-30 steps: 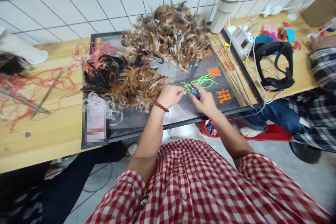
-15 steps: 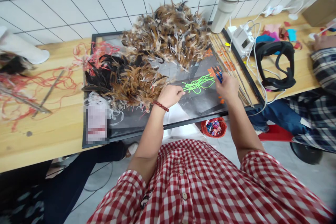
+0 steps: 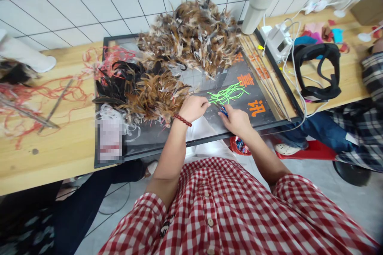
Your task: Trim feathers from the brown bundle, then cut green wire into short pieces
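Observation:
A bundle of bright green cords (image 3: 229, 93) lies spread over the dark board, its right-hand ends loose and fanned out. My left hand (image 3: 193, 109), with a beaded bracelet at the wrist, pinches the bundle's left end. My right hand (image 3: 239, 121) is closed round blue-handled scissors (image 3: 224, 111). Their tips point toward my left fingertips, close to the pinched cord ends; whether the blades touch the cords I cannot tell. Left of my left hand sits a bunch of brown and black feathers (image 3: 155, 91).
A larger feather pile (image 3: 191, 36) lies at the back beside a white bottle (image 3: 259, 8). Thin sticks (image 3: 265, 79) run along the framed board's (image 3: 167, 149) right side. Further right are a power strip (image 3: 277, 42), a black headset (image 3: 317, 71) and another person's sleeve (image 3: 374, 73). A red basket (image 3: 236, 147) stands below.
My right hand with the scissors has moved left and nearer, from the cords' right end to beside my left hand. The cords' right ends now lie more loosely spread. My left hand stays put.

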`<act>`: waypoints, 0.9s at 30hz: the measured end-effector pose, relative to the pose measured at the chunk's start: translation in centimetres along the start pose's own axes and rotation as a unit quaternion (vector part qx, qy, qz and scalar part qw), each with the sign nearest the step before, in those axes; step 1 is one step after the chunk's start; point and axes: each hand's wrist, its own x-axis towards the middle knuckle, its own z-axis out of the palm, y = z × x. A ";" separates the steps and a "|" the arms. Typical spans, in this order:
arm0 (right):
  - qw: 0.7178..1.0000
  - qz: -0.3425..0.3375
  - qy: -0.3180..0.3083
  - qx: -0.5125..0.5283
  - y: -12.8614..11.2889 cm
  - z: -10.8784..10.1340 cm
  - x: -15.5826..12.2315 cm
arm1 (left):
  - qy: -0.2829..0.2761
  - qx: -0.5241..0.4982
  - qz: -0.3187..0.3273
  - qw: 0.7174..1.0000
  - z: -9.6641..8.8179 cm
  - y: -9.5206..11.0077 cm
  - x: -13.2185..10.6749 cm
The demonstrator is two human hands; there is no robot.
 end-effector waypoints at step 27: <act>1.000 0.009 -0.029 -0.004 -1.0 -0.8 0.6 | -0.007 0.025 -0.005 1.000 -0.2 0.3 -0.1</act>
